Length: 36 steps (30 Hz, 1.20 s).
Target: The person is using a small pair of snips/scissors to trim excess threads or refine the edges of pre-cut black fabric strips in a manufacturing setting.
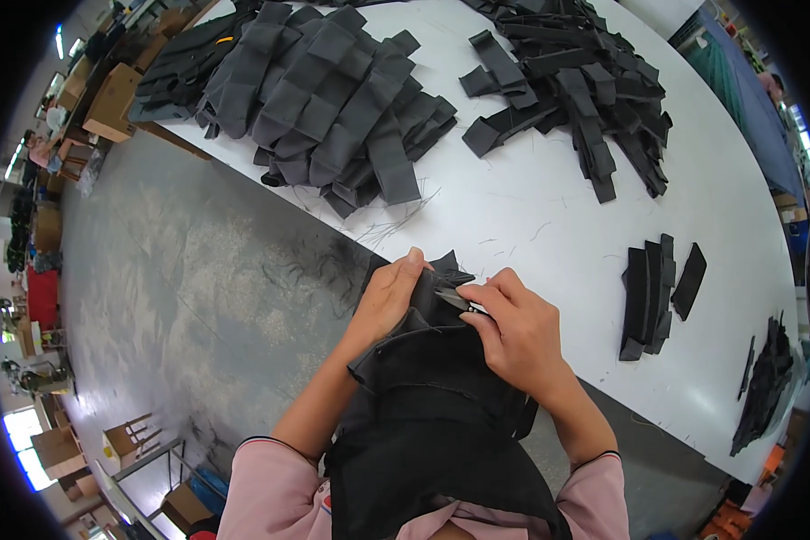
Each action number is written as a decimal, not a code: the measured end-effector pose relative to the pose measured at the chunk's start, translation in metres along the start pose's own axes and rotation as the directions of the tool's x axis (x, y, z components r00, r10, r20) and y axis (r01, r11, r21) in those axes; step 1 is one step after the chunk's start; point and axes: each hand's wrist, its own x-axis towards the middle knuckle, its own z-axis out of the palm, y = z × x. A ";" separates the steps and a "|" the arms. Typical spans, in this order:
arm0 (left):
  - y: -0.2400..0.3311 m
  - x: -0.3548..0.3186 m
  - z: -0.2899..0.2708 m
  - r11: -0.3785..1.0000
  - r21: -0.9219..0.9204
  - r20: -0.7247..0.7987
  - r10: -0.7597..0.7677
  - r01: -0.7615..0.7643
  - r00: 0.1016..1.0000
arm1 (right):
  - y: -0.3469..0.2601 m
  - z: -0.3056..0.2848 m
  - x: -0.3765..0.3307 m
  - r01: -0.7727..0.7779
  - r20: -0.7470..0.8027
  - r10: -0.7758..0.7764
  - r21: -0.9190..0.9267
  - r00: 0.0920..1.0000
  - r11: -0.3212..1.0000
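On the left, the left hand (387, 299) is pinching a dark grey fabric piece (428, 292) at the white table's (549, 256) near edge. The cloth is looking light, soft and pliable, probably best gripped along its fold. Rightward, the right hand's (524, 337) curled fingers are holding metal thread snips (454, 299) over it.
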 end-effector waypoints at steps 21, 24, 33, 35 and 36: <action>-0.013 0.021 -0.007 0.997 -0.043 0.229 0.076 -0.068 0.970 | -0.001 -0.019 0.035 0.256 0.228 -0.241 -0.037 0.943 0.966; -0.011 0.014 -0.020 0.992 -0.128 0.227 0.043 -0.014 0.973 | -0.010 -0.018 0.043 0.259 0.242 -0.268 0.067 0.932 0.963; -0.011 0.017 -0.022 0.992 -0.128 0.239 0.044 -0.014 0.970 | -0.010 0.001 0.050 0.027 0.162 -0.094 0.371 0.982 0.928; -0.014 0.020 -0.019 0.993 -0.118 0.240 0.029 0.000 0.970 | -0.009 0.003 0.052 0.074 0.153 -0.144 0.390 0.978 0.918; -0.013 0.022 -0.021 0.992 -0.124 0.249 0.056 -0.026 0.967 | -0.008 0.004 0.052 0.071 0.158 -0.142 0.388 0.977 0.919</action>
